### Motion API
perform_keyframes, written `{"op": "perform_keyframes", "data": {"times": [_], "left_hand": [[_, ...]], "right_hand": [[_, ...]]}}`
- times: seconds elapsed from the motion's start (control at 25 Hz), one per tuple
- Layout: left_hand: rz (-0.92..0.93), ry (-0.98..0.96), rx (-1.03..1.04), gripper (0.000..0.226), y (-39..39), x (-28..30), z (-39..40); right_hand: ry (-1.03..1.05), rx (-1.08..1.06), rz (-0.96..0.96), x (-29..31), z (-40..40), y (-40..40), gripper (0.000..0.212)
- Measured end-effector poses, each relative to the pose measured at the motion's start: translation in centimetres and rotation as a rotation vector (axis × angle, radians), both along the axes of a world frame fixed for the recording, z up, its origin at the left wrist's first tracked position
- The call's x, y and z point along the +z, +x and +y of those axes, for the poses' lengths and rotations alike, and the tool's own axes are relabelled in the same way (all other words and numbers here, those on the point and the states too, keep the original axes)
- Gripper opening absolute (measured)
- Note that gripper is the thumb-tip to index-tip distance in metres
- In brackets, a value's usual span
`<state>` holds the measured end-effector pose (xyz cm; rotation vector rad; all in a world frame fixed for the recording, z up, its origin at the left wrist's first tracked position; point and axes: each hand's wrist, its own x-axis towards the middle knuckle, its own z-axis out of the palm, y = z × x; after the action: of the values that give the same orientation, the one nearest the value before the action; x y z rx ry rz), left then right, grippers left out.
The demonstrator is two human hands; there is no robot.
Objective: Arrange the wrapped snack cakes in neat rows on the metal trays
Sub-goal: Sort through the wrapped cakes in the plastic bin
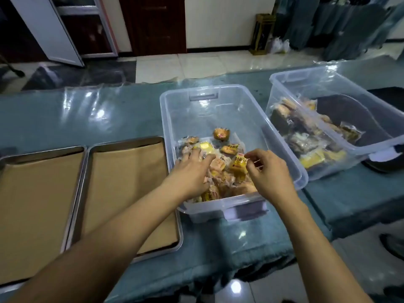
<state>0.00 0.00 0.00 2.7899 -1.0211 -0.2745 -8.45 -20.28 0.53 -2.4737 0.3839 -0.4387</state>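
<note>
Reaching with both bare hands into a clear rectangular plastic bin (229,106) on a teal-covered counter (87,119), at about 1 o'clock from the wearer. Heaped at the bin's near end, small wrapped snack cakes in clear and yellow film (220,169). Left hand (192,169) spread flat, fingers nearly straight, resting on the heap, nothing gripped. Right hand (265,169) pinching the crimped edge of one yellow-wrapped snack cake (238,165) between thumb and curled fingers, the cake tilted up from the pile.

Likely light and soft, these cakes, easily crushed under a squeeze, with slick crinkly film; best taken by the sealed end fins or lightly across the flat sides.

At 9 to 10 o'clock, two shallow rectangular metal trays lined with brown paper (129,193), side by side and touching, no cakes on them yet. Nearer tray just beside the bin, its right edge slipping under the bin's corner.

At 2 o'clock, a second clear plastic bin (306,84) holding more wrapped cakes. In the way of a straight carry: only the bin's own left wall and rim, to be lifted over.
</note>
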Motion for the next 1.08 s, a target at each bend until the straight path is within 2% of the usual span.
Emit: {"op": "perform_keyframes", "data": {"times": [0.08,0.16,0.28,0.32,0.4,0.48,0.52,0.6,0.76,0.84,0.92,1.0,1.08], "left_hand": [[0.085,0.114,0.088,0.098,1.8,-0.5,-1.5],[0.201,0.203,0.125,0.108,3.1,-0.9,-2.7],[0.338,0.225,0.067,0.092,3.8,-1.9,-3.5],[0.375,0.222,0.051,0.090,3.8,-2.1,-3.4],[0.401,0.237,0.056,0.100,3.7,-2.4,-3.2],[0.360,0.283,0.045,0.106,2.8,-2.7,-3.4],[0.303,0.302,0.047,0.101,2.2,-2.8,-3.7],[0.197,0.294,0.061,0.083,1.6,-3.0,-4.0],[0.162,0.209,0.101,0.058,2.5,-3.2,-3.5],[0.147,0.184,0.099,0.056,2.8,-3.1,-3.0],[0.112,0.125,0.093,0.050,3.0,-2.5,-2.8],[0.082,0.052,0.085,0.045,3.4,-1.5,-2.6],[0.065,-0.041,0.082,0.046,3.7,-0.3,-2.2]], "right_hand": [[-0.071,0.042,0.133,-0.4,-0.7,2.4,0.025],[-0.200,0.107,0.326,-1.1,-1.6,5.0,0.038],[-0.402,0.189,0.639,-2.6,-2.5,8.0,0.072],[-0.399,0.232,0.750,-3.0,-2.7,8.7,0.080],[-0.330,0.300,0.910,-3.5,-2.8,9.9,0.091],[-0.274,0.357,0.962,-3.7,-2.6,10.3,0.091],[-0.269,0.386,0.973,-3.7,-2.5,10.3,0.088],[-0.256,0.438,1.012,-3.6,-2.3,10.0,0.084],[-0.147,0.472,1.013,-3.2,-1.4,9.4,0.093],[-0.148,0.489,1.012,-3.0,-0.5,9.5,0.084],[-0.303,0.478,0.999,-3.2,0.7,9.3,0.054],[-0.457,0.428,0.900,-3.7,1.5,9.1,0.035],[-0.424,0.373,0.779,-3.9,1.4,9.4,0.017]]}}
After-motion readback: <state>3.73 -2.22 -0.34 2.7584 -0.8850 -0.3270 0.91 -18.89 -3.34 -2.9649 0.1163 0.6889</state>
